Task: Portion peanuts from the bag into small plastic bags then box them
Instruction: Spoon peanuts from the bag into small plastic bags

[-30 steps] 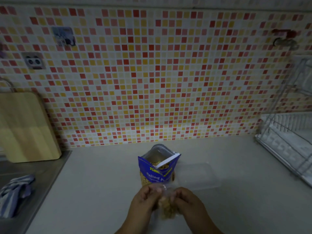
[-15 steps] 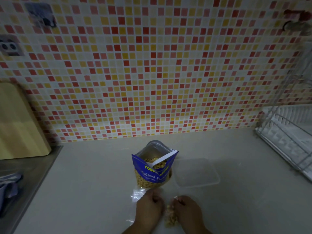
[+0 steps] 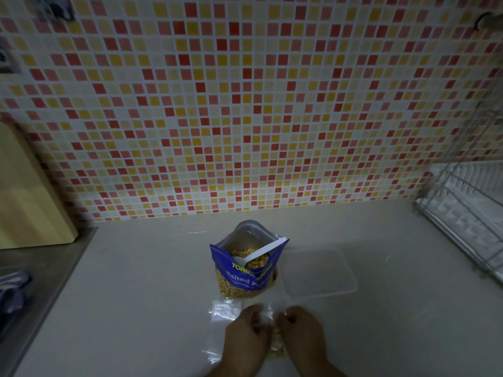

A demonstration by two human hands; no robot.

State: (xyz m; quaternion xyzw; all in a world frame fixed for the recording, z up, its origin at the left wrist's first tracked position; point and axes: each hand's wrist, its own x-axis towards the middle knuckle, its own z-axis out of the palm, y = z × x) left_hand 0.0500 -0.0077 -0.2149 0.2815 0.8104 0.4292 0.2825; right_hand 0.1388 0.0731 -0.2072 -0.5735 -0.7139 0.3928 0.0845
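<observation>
Pinching small bag (image 3: 276, 346) top shut, both hands: left hand (image 3: 246, 337), right hand (image 3: 302, 333) | sealing peanuts inside | clear box (image 3: 318, 270) waiting beside peanut bag (image 3: 246, 268) on desk (image 3: 136, 295).

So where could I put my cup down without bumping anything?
The counter is bare on the left, between the sink edge and the peanut bag. There is also bare room on the right, between the clear box and the dish rack. The middle front is crowded: both hands, small plastic bags, peanut bag and box.
</observation>
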